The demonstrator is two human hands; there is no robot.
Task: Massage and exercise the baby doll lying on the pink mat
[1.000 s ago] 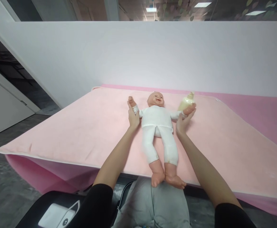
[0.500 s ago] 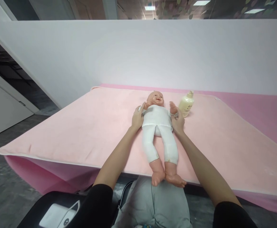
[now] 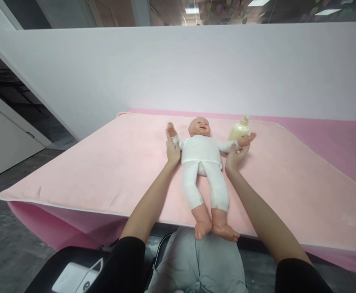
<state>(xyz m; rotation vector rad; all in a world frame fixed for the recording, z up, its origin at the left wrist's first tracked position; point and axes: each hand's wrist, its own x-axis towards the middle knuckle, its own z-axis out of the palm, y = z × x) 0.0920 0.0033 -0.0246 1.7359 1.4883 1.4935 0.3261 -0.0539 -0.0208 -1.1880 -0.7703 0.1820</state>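
Note:
A baby doll (image 3: pixel 200 150) with a white cloth body lies on its back, its head toward the wall and its bare feet at the table's front edge. Around the doll's arm on the left side, near the wrist, my left hand (image 3: pixel 173 152) is closed. My right hand (image 3: pixel 236 158) grips the doll's other forearm from below. Both doll arms are spread outward from the body. Just behind the doll's right-side hand stands a pale yellow pump bottle (image 3: pixel 240 127), its lower part hidden by that hand and arm.
A light pink blanket (image 3: pixel 104 171) covers the table, with darker pink cloth (image 3: pixel 333 142) under it. Behind rises a white partition wall (image 3: pixel 178 69). A white device with a cable (image 3: pixel 74 278) rests on a black chair (image 3: pixel 70 254) at the lower left.
Both my hands have moved apart, drawing the doll's arms outward from its sides. The doll's right-side arm now covers part of the bottle. Its body and legs stay in place.

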